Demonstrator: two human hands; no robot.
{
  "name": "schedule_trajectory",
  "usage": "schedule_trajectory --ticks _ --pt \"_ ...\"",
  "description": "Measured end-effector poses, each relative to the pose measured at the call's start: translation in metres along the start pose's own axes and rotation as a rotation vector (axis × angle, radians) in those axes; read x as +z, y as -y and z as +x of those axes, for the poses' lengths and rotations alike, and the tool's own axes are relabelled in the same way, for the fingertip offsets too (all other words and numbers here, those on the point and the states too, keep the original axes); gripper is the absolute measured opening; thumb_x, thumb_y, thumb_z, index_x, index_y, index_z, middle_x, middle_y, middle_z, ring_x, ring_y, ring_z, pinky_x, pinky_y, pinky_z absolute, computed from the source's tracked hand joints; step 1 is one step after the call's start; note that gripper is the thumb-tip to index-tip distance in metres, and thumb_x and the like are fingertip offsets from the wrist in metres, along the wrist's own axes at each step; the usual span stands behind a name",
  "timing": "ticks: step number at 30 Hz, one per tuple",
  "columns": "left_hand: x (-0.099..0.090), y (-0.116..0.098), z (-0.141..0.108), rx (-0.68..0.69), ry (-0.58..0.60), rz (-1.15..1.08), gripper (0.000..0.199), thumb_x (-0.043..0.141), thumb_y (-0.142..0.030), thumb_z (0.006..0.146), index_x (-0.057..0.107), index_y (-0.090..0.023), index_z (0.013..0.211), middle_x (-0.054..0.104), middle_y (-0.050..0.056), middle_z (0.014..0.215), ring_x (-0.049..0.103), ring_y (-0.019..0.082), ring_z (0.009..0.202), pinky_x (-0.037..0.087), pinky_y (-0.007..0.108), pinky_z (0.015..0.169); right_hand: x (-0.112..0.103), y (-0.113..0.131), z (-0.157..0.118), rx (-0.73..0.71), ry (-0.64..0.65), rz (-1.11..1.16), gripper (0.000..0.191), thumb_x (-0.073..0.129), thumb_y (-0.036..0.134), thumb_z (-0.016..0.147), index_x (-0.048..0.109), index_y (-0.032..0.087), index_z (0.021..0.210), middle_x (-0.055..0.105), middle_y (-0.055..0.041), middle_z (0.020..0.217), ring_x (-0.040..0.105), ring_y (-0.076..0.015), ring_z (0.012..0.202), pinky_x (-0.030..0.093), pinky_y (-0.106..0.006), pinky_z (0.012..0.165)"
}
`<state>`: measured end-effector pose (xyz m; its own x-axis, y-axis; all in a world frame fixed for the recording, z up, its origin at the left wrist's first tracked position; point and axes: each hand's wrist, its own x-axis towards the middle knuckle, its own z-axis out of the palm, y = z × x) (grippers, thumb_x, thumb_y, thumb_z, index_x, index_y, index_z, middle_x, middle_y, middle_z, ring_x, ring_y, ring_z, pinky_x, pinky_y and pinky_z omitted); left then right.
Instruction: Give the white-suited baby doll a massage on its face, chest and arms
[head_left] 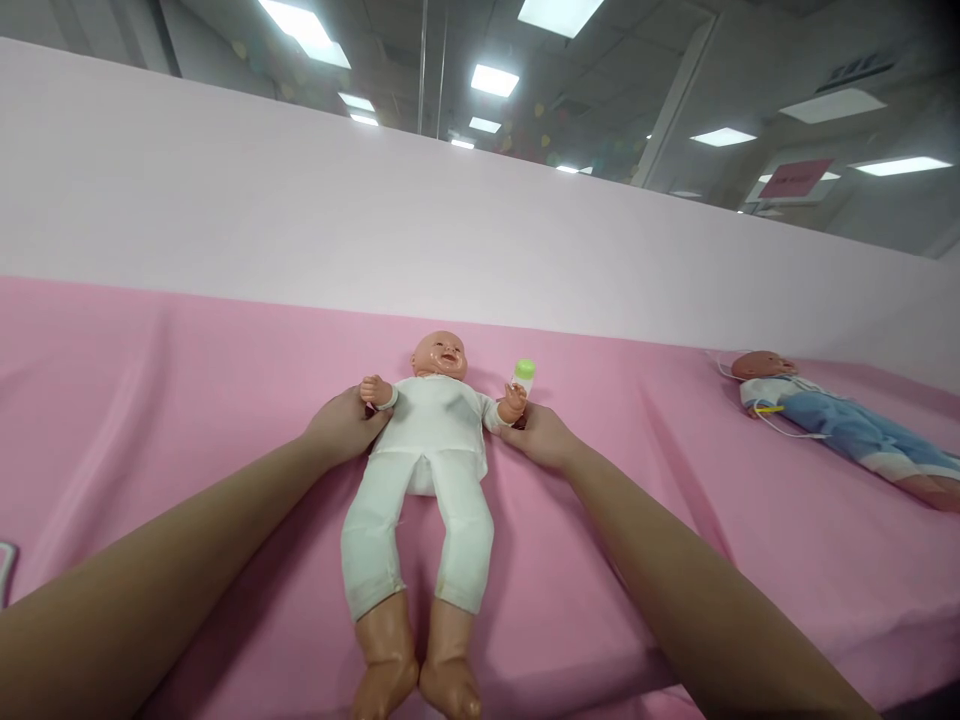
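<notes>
Bare forearms (172,570) flank the white-clothed baby doll (431,415), face-up on pink cloth (262,590), the left hand (341,425) and right hand (547,437) curling their fingers around its sleeved arms, where a careless outward tug could knock the green-capped bottle (524,371) just beside it.

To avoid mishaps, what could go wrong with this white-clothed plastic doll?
The pale bottle with a green cap is close to the right hand, so it might get knocked. The left hand holds the white-clothed plastic doll by one arm, so a sharp tug might strain it.
</notes>
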<state>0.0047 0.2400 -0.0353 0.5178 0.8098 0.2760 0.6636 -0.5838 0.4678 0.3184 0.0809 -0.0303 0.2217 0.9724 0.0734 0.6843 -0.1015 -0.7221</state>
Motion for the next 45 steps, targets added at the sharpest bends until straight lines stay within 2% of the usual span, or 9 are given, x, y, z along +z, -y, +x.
schedule_trajectory --ticks 7,13,25,45 --pt "-0.0006 -0.0014 -0.0008 0.004 -0.010 -0.014 0.027 0.052 -0.052 0.091 0.057 -0.026 0.090 0.072 0.003 0.082 0.069 0.027 0.078 0.042 0.036 0.064 -0.0004 0.0030 -0.0007 0.014 -0.007 0.000 0.031 0.070 0.043 0.087 0.069 0.024 0.111 0.076 -0.0063 0.112 0.071 -0.0296 0.104 0.053 -0.036 0.083" --pt "0.0000 -0.0016 -0.0008 -0.008 -0.002 -0.007 0.026 0.052 -0.051 0.091 0.058 -0.026 0.088 0.072 0.003 0.081 0.069 0.028 0.076 0.042 0.036 0.064 -0.0012 0.0038 -0.0016 0.008 -0.004 0.004 0.036 0.070 0.044 0.087 0.069 0.023 0.117 0.075 -0.0074 0.116 0.071 -0.0303 0.108 0.053 -0.036 0.086" --pt "0.0003 -0.0006 -0.0006 0.019 -0.004 -0.016 0.026 0.052 -0.051 0.092 0.056 -0.026 0.086 0.070 0.002 0.079 0.067 0.027 0.074 0.041 0.035 0.063 0.0001 -0.0019 0.0015 0.009 -0.011 -0.018 0.031 0.070 0.044 0.087 0.070 0.024 0.111 0.076 -0.0062 0.111 0.071 -0.0296 0.103 0.052 -0.037 0.084" --pt "0.0002 -0.0006 -0.0009 0.014 -0.013 -0.015 0.027 0.053 -0.052 0.092 0.056 -0.025 0.086 0.069 0.002 0.077 0.066 0.026 0.073 0.041 0.034 0.061 -0.0009 0.0011 -0.0003 0.016 -0.001 -0.023 0.031 0.070 0.044 0.088 0.069 0.024 0.111 0.075 -0.0052 0.113 0.071 -0.0286 0.105 0.051 -0.035 0.084"
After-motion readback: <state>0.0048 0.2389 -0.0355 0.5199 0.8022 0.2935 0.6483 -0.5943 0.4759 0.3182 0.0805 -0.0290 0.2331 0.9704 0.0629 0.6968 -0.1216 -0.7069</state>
